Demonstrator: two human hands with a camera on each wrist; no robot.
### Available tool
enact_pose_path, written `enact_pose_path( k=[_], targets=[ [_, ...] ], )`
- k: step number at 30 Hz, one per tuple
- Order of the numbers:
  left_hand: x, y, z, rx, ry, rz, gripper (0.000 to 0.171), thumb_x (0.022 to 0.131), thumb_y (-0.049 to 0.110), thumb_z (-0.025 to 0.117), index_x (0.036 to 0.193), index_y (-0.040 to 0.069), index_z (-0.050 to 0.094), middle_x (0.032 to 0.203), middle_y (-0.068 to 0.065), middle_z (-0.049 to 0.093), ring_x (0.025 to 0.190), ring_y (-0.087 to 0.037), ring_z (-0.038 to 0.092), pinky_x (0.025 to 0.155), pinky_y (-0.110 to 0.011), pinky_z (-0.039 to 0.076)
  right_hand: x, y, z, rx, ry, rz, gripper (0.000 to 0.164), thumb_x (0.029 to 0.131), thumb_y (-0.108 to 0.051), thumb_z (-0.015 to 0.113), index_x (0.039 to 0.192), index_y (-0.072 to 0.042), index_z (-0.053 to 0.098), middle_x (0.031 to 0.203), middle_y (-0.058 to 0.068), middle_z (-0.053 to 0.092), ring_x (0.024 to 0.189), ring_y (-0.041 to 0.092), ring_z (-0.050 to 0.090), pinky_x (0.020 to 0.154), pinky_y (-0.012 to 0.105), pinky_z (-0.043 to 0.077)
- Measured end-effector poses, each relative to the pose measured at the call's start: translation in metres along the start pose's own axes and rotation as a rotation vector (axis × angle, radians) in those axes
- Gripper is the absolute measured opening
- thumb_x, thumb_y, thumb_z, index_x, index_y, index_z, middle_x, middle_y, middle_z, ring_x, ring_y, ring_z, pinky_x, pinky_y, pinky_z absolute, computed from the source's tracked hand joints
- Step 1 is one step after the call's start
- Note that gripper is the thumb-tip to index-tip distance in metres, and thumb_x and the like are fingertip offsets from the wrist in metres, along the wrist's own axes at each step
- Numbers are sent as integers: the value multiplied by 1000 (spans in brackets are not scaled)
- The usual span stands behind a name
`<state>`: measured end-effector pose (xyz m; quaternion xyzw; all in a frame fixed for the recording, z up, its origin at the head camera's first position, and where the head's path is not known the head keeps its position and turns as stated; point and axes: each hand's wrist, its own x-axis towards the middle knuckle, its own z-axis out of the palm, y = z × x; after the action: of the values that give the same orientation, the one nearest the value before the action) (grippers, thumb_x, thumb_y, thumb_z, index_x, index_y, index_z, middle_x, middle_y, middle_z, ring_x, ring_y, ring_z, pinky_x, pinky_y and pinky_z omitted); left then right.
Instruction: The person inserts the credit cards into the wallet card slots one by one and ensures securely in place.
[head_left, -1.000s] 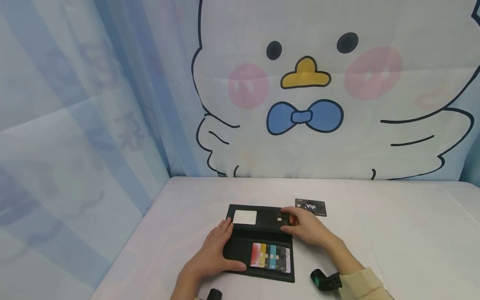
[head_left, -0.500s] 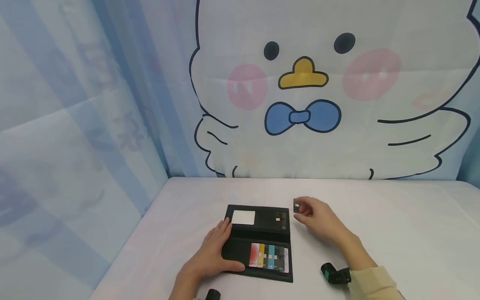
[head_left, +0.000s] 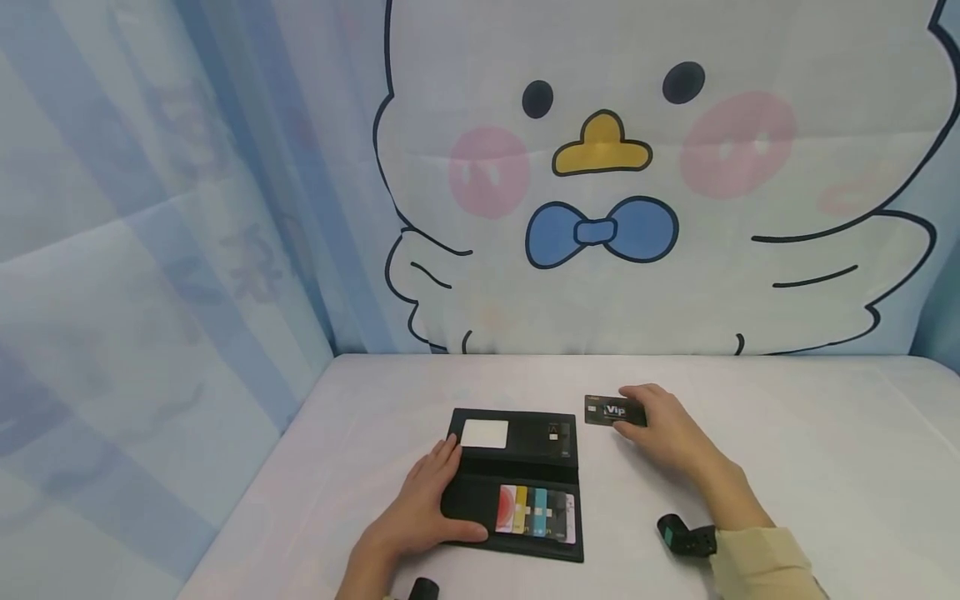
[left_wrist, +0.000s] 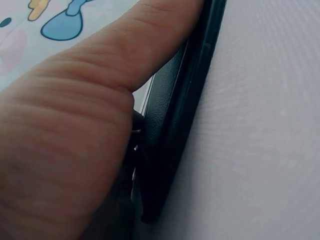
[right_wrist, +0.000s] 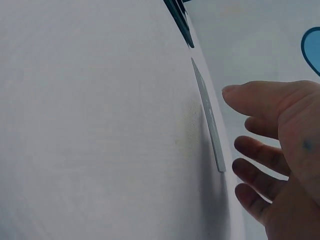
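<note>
A black folding card wallet lies spread open on the table. My left hand rests on its left side, thumb along the lower panel; the left wrist view shows the thumb over the wallet's dark edge. Several coloured cards overlap in the lower panel. The upper panel has a white patch and a dark card. To the right, a black Vip card lies flat. My right hand hovers over its right end; the right wrist view shows parted fingers apart from the card.
A pale cloth covers the table. Behind it hangs a curtain with a cartoon bird print, and another blue and white curtain hangs at the left. Black wrist cameras sit by both wrists.
My right hand has moved right, from the wallet's upper right edge across the Vip card to its right end, uncovering its printed face. The left hand and wallet stay in place.
</note>
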<state>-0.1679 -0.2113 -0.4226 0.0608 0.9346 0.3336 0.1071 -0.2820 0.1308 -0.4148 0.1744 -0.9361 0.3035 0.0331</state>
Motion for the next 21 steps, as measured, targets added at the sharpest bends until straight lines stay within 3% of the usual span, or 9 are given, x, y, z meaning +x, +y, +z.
enact_pose_path(
  k=[11, 21],
  targets=[
    [2, -3, -1, -7, -7, 9, 117, 72, 58, 85, 159, 3, 29, 167, -12, 15, 154, -33, 7, 121, -58, 7, 0, 8, -2, -60, -48, -8, 56, 91, -18, 73, 135, 11, 53, 137, 35, 49, 127, 56, 44, 105, 68, 36],
    [1, -2, 0, -10, -7, 3, 116, 72, 58, 85, 159, 4, 29, 168, -12, 14, 153, -33, 7, 121, -59, 8, -2, 8, -3, -23, -61, 35, 54, 90, -14, 74, 134, 11, 54, 133, 35, 50, 124, 56, 42, 102, 69, 37]
  ],
)
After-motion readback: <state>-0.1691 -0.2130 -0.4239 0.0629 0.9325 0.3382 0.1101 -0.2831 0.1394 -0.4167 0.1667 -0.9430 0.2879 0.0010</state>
